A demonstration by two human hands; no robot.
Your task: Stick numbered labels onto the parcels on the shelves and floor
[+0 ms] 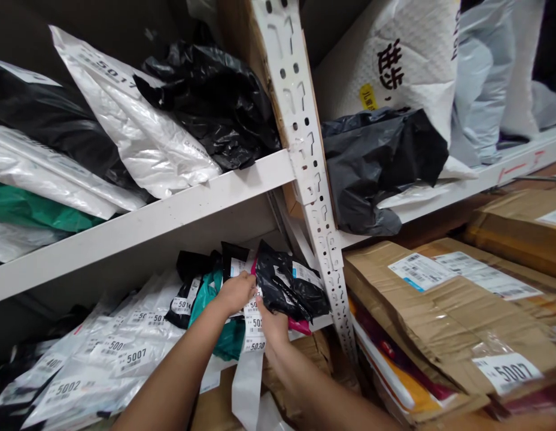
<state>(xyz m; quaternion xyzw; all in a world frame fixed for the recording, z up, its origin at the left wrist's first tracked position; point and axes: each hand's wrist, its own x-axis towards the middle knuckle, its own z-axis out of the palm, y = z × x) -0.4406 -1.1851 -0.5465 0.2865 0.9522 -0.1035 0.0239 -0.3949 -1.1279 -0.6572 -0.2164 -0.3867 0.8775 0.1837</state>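
Observation:
A long strip of printed number labels (254,326) hangs down between my hands, its lower part plain white backing. At its upper end my left hand (237,292) is closed, fingertips pinching the strip close against the parcels. My right hand (274,326) is closed on the strip's right edge, thumb upward; its other fingers are partly hidden. Just behind and to the right stands a black plastic parcel (291,281) with a white shipping label. Left of my hands are a teal parcel (207,293) and a black parcel (183,299) labelled 5014.
White parcels (138,347) with number labels lean in a row at lower left. A perforated white post (314,179) rises right of my hands, and a shelf beam (147,221) crosses above. Cardboard parcels (416,323) are stacked at right. Bagged parcels (143,120) fill the upper shelf.

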